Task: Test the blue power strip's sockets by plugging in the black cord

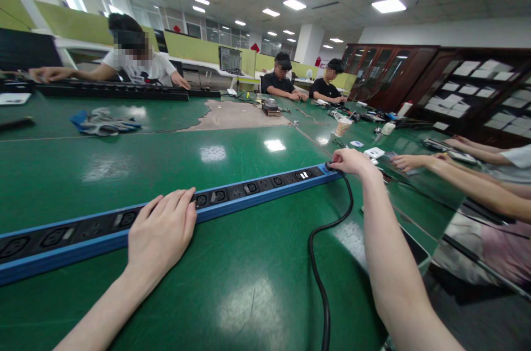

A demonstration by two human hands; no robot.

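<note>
A long blue power strip (251, 188) with black sockets lies slantwise across the green table (265, 251). My left hand (165, 225) is laid over its middle, fingers closed across the top and hiding a few sockets. At the strip's far right end, my right hand (350, 162) pinches the spot where the black power cable (318, 268) meets the strip. The fingertips partly cover that joint. From there the cable curves down the table towards me. Two small white marks (305, 175) show on the strip near that end.
Gloves (105, 121) lie at the left. A person (136, 58) across the table handles long black bars (112, 91). Two more people sit farther back. At right are a co-worker's hands (409, 162), a paper cup (342, 127), white parts (374, 152) and a tray-like edge beneath my right arm.
</note>
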